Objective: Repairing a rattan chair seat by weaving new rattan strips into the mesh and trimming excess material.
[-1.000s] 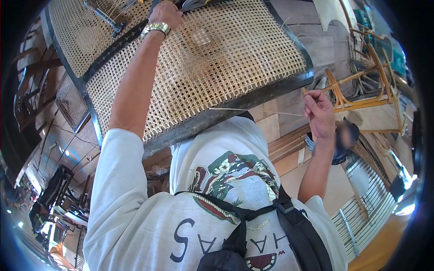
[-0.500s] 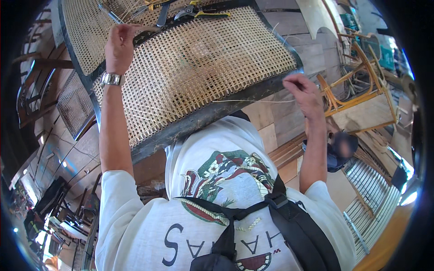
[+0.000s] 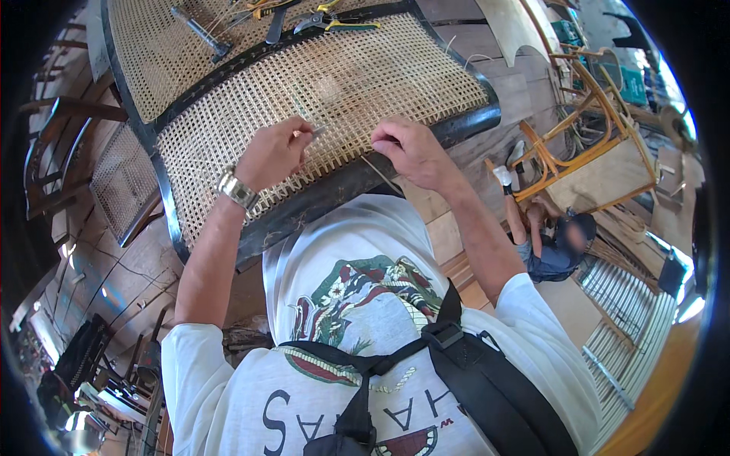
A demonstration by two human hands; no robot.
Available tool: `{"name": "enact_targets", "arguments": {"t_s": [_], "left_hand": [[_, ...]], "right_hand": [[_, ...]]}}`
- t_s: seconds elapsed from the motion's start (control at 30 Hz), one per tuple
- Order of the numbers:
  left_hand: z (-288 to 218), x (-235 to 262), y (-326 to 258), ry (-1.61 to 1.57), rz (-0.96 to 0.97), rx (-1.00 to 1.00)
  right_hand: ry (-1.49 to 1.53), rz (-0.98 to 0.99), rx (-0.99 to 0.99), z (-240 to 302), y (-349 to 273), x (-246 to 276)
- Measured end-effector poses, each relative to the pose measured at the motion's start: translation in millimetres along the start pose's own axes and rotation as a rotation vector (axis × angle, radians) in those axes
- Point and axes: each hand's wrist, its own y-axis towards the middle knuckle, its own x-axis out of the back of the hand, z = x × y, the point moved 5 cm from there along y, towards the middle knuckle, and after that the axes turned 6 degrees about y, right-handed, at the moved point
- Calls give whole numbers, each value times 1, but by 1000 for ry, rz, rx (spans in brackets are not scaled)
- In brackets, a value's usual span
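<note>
A woven cane panel (image 3: 304,99) in a dark frame (image 3: 296,216) lies in front of me. Over its near part my left hand (image 3: 275,154) is closed, fingertips pinched on something thin with a pale tip that I cannot make out. To its right, just above the near frame edge, my right hand (image 3: 411,150) is also closed, thumb against fingers; whatever lies in the pinch is hidden. Right beside those fingers, a loose cane strand (image 3: 380,172) crosses the frame edge.
Beyond the near panel section lie a hammer (image 3: 201,34) and yellow-handled cutters (image 3: 334,24). A wooden chair frame (image 3: 585,144) stands at right, with a seated person (image 3: 559,247) behind it. Another cane-panelled piece (image 3: 125,178) is at left.
My left hand has come back from the panel's far left toward the near edge. My right hand has moved left, beside the near edge. The hammer now shows fully.
</note>
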Motion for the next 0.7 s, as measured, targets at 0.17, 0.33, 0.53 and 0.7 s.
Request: {"name": "enact_targets", "arguments": {"t_s": [0.17, 0.33, 0.53, 0.7], "left_hand": [[-30, -7, -16, 427, -174, -123], [-42, -11, -4, 576, -128, -90], [-61, -15, 13, 772, 27, -66], [-69, -18, 28, 863, 137, -219]], "right_hand": [[-41, 17, -71, -19, -9, -12], [-83, 69, -114, -24, -9, -12], [-86, 29, -110, -23, -7, -9], [-130, 30, -89, -18, -2, -10]]}}
